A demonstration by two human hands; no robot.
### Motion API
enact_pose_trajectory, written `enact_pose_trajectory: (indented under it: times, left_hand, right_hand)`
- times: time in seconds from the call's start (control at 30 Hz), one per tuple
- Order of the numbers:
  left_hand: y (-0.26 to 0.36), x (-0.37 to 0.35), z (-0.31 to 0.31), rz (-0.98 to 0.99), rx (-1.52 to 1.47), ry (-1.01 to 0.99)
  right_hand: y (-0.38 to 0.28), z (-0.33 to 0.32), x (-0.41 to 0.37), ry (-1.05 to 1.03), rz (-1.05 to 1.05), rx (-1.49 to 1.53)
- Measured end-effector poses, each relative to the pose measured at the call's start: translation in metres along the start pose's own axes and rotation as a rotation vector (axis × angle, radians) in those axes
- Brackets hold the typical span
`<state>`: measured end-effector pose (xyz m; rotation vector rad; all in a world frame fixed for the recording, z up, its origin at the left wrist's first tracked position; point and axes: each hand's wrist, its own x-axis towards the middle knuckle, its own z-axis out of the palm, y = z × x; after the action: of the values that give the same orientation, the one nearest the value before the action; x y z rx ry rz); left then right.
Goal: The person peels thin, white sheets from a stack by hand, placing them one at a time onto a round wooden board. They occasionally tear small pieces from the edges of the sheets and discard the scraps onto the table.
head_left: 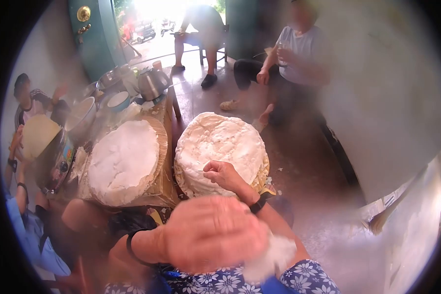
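Observation:
In front of me stands a thick round white stack (225, 137), with a crumpled, layered surface and ragged flakes at its edge. My right hand (224, 177) is over its near part, thumb and fingertips pinched together close to the surface; I cannot tell what is between them. Nearer to me, my left hand (213, 234) is blurred by motion, its back toward the camera. A crumpled, thin white piece (274, 255) hangs at its fingertips, above my flower-patterned apron (225, 283). To the left, a broad flat white round (125, 161) lies on a ribbed woven tray (160, 142).
A metal kettle (153, 83), a blue-rimmed bowl (118, 101) and a larger white bowl (81, 115) crowd the table's far end. At the left, a person (34, 103) is near a pale round sheet (40, 136). Two people sit beyond, one holding a glass (282, 55).

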<state>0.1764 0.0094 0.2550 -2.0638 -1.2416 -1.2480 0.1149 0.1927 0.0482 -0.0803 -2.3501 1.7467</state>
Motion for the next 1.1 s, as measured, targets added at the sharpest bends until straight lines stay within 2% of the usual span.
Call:
enact_pose_trajectory:
  times: [0.07, 0.13, 0.23, 0.4, 0.43, 0.53, 0.63, 0.77, 0.87, 0.93, 1.0, 1.03, 1.1]
  left_hand:
    - [0.014, 0.01, -0.006, 0.067, -0.122, 0.001]
    - [0.03, 0.012, -0.002, 0.03, -0.106, 0.098]
    - [0.037, 0.018, -0.005, 0.131, -0.07, 0.121]
    - [0.066, 0.018, -0.019, -0.026, -0.233, 0.093]
    - [0.064, 0.013, -0.017, -0.02, -0.29, 0.128]
    - [0.06, 0.016, -0.026, -0.05, -0.493, 0.071]
    - [0.061, 0.011, -0.021, -0.079, -0.58, 0.133]
    - [0.063, 0.009, -0.027, -0.15, -0.571, 0.106]
    - [0.058, 0.005, -0.022, -0.107, -0.477, 0.203]
    - [0.055, 0.004, -0.023, -0.065, -0.455, 0.194]
    - [0.048, 0.004, -0.032, -0.008, -0.519, 0.073]
    - [0.049, 0.004, -0.034, 0.011, -0.515, 0.054]
    - [0.049, 0.004, -0.033, 0.015, -0.542, 0.076]
  right_hand:
    - [-0.003, -0.001, -0.001, -0.038, 0.037, -0.039]
    - [-0.001, 0.0, -0.001, -0.019, 0.023, -0.027]
    - [0.007, 0.004, 0.0, 0.019, -0.024, -0.029]
    - [0.01, 0.002, 0.001, 0.021, -0.063, -0.078]
    - [0.011, 0.004, 0.001, 0.019, -0.067, -0.076]
    - [0.01, 0.004, 0.002, 0.015, -0.056, -0.075]
    - [0.015, 0.006, 0.004, 0.017, -0.069, -0.073]
    - [0.008, 0.004, 0.002, 0.022, -0.022, -0.085]
    - [0.01, 0.004, 0.004, 0.024, -0.023, -0.069]
    - [0.004, 0.004, 0.003, 0.03, 0.004, -0.097]
    - [0.014, 0.006, 0.007, 0.025, -0.043, -0.053]
    - [0.013, 0.003, 0.005, -0.028, 0.014, -0.066]
    - [0.016, 0.002, 0.006, 0.005, -0.032, -0.109]
